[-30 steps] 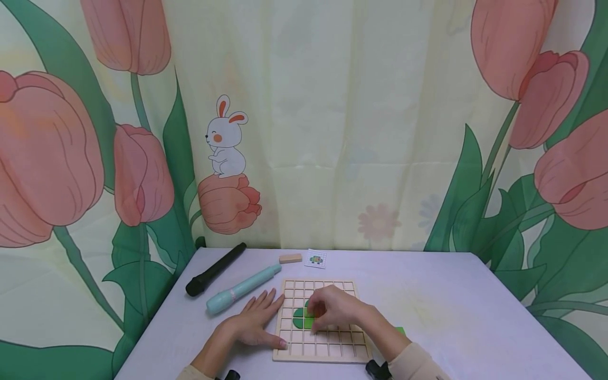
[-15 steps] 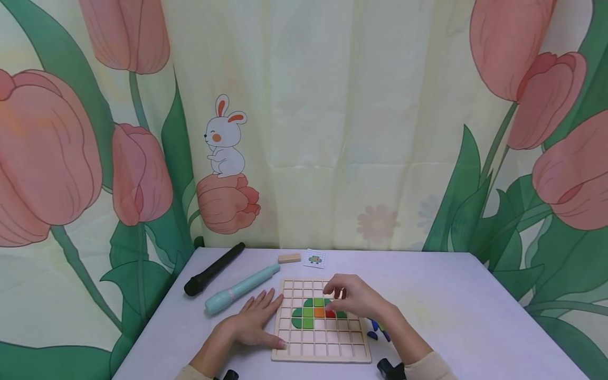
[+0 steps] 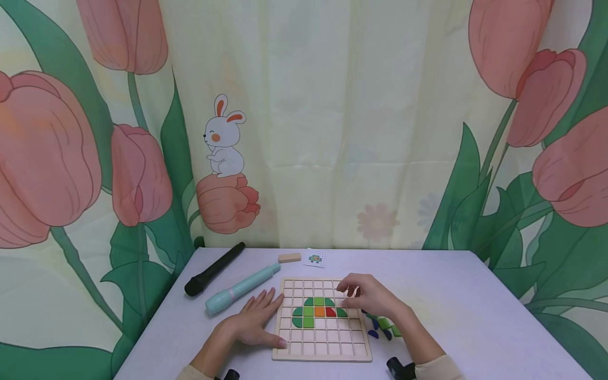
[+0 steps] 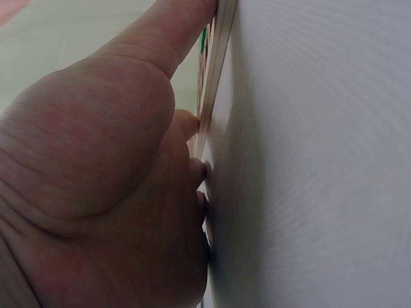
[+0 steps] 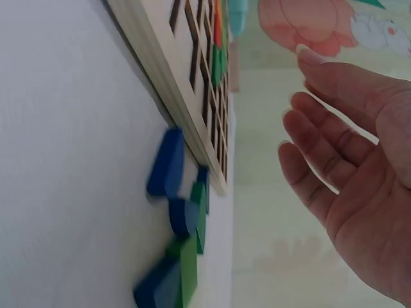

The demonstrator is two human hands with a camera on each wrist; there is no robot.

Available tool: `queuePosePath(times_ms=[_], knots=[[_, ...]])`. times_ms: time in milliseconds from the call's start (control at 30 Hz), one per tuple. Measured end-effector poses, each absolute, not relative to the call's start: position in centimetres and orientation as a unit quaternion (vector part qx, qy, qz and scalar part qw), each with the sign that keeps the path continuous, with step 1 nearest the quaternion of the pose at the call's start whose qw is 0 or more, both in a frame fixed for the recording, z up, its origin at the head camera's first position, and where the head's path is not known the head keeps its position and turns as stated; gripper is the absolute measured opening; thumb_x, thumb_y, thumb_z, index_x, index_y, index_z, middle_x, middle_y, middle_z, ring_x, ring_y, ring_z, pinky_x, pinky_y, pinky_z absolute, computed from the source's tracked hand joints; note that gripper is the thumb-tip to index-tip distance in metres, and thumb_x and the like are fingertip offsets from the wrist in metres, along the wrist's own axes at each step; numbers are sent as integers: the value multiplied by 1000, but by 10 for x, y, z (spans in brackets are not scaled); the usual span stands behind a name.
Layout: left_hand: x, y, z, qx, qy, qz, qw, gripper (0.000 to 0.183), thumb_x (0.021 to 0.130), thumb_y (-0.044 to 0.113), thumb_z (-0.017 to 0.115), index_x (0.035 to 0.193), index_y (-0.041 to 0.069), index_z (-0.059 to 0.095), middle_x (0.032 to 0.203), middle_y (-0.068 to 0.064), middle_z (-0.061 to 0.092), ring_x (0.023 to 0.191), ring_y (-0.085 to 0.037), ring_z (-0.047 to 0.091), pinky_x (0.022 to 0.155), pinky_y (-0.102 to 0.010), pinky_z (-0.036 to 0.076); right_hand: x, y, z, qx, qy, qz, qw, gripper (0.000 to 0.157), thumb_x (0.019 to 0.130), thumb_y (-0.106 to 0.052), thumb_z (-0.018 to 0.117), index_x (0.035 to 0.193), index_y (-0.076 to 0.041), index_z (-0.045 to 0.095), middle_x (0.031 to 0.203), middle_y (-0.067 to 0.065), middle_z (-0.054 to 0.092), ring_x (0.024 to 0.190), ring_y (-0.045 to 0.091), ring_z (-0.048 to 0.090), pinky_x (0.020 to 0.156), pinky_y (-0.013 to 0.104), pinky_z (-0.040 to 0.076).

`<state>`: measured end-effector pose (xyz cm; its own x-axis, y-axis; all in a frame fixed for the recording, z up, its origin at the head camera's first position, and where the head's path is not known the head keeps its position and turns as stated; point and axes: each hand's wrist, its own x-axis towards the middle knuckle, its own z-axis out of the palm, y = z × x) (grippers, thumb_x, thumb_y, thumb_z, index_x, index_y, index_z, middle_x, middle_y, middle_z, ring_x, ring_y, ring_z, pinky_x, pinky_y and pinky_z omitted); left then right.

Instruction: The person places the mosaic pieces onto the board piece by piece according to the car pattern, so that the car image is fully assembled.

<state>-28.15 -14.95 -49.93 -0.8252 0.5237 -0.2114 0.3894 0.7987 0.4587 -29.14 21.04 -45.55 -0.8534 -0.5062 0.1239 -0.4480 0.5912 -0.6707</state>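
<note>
A wooden grid board lies on the table with green, orange and red pieces set in its cells. My left hand is spread flat at the board's left side, its thumb and fingertips touching the frame. In the left wrist view the left palm rests beside the board's edge. Above the board's right part hovers my right hand, fingers loosely bent and apart. The right wrist view shows nothing between the fingers of the right hand. Blue pieces and green blocks lie loose by the board's right edge.
Behind the board lie a small wooden block and a pattern card. A light-blue tube-shaped object and a black microphone-like object lie at the back left. A tulip-print curtain hangs behind the table.
My right hand has left the coloured pieces and moved right, uncovering the orange and red ones and the loose pieces beside the board. My left hand has stayed in place.
</note>
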Motion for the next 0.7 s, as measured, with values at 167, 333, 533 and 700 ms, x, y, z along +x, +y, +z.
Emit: queuePosePath(times_ms=[167,333,533,700], knots=[[-281,-149,-499,248,933,201,165,121,78,76,74,168,17,19,176,-15,7,163,-37,3,128,-65,6,-291,229,-450,-233,905,-351,65,26,91,-15,81,116,-11,75,105,5,72,92,18,60,73,26,53],[-281,-149,-499,247,933,203,164,121,78,76,74,168,18,19,176,-14,7,163,-37,3,128,-64,6,-292,246,-448,-219,907,-348,89,26,90,-12,81,115,-9,75,105,5,71,92,21,61,72,26,54],[-280,-149,-498,246,934,201,163,121,77,76,75,168,18,19,176,-14,7,163,-37,3,129,-64,6,-293,264,-449,-219,904,-348,116,20,89,-9,81,108,-10,77,100,6,72,89,21,61,72,27,53],[-280,-149,-496,245,934,199,164,121,77,76,75,168,17,20,176,-16,8,163,-38,4,128,-65,6,-293,276,-451,-221,895,-350,166,15,83,-1,83,96,-8,78,91,7,73,83,21,60,70,28,51]])
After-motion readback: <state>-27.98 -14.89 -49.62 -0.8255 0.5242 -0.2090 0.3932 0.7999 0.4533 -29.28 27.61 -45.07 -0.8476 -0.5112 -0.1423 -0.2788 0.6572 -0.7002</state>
